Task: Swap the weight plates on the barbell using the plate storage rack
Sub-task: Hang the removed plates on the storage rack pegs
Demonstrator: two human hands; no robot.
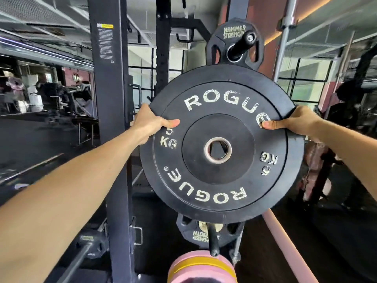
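Both my hands, left (152, 124) and right (293, 122), clamp the rim of a black rubber 5 kg bumper plate (219, 144), held upright before the black steel storage rack (111, 119); loading it onto the barbell apparently remains.

Black plate (220, 144): "ROGUE" twice, "5 KG". Racked plates above (234, 35), below (201, 234): "HAMMER STRENGTH".

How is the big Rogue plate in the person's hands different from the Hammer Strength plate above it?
The Rogue plate is held in the air by the left hand and right hand; the Hammer Strength plate hangs on a rack peg. The Rogue plate looks larger and solid-faced; the Hammer Strength plate has grip cut-outs. Both are black and round.
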